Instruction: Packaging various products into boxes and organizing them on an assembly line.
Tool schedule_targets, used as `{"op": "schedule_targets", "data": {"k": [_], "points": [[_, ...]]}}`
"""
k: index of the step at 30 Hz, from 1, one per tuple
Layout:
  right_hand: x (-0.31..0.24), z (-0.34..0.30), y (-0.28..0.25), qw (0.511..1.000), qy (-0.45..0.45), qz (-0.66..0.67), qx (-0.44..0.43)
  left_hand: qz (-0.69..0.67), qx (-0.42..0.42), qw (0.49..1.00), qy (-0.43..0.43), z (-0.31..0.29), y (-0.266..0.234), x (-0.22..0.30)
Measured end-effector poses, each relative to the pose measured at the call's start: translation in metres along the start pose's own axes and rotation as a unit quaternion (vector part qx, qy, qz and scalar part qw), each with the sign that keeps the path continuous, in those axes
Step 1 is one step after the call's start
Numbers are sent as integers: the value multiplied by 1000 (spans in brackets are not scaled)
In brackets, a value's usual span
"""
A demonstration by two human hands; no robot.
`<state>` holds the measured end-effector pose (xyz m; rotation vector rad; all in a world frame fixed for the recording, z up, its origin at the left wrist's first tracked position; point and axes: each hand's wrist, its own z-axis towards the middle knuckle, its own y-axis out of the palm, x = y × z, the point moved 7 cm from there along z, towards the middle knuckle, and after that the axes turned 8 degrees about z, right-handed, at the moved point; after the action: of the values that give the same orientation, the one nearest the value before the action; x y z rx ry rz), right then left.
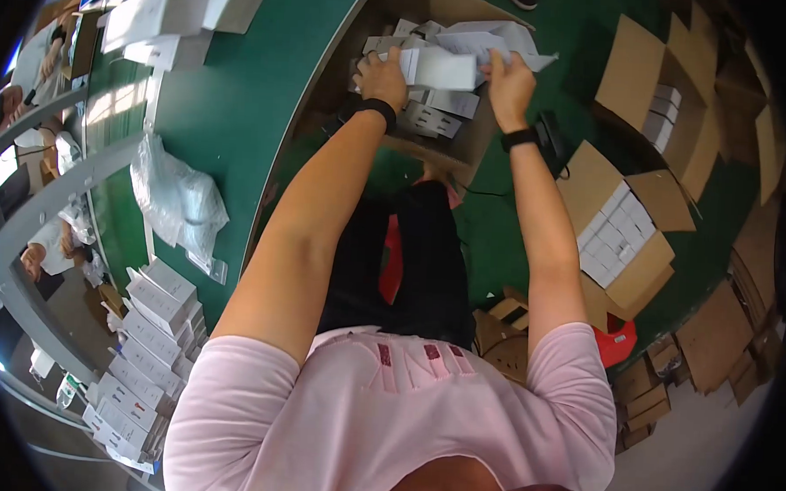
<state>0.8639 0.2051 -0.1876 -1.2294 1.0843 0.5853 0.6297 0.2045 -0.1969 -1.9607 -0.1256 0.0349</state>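
Observation:
Over an open brown carton (438, 6), both my arms reach forward. My left hand (383, 78) grips the left end of a small white box (446, 70), fingers wrapped round its side. At the box's right end, my right hand (510, 86) has thumb and fingers pinched together; what lies between them is too small to make out. White printed sheets (485, 41) lie just beyond the box, partly behind the right fingers. Below it, several more white boxes (433, 120) lie jumbled in the carton, partly hidden by my hands.
A green table (233, 89) on the left bears a clear plastic bag (180, 197) and rows of white boxes (147, 349). Right, open cartons (633, 67) hold small white boxes (617, 233) on the green floor. Flattened cardboard (714, 334) lies far right. Other people's arms (55, 51) show far left.

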Motion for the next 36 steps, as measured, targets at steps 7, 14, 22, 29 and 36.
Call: {"op": "schedule_targets", "data": {"k": [7, 14, 22, 29, 36], "points": [[141, 6, 102, 890, 395, 227, 36, 98, -197, 947, 235, 1, 132, 45], [-37, 0, 25, 921, 250, 275, -117, -288, -150, 900, 290, -70, 32, 62], [-398, -14, 13, 926, -165, 298, -162, -707, 121, 695, -35, -185, -281, -162], [-381, 2, 147, 951, -44, 206, -227, -830, 166, 520, -120, -23, -224, -290], [-326, 8, 221, 963, 17, 191, -191, -787, 242, 532, -197, 27, -212, -281]]}}
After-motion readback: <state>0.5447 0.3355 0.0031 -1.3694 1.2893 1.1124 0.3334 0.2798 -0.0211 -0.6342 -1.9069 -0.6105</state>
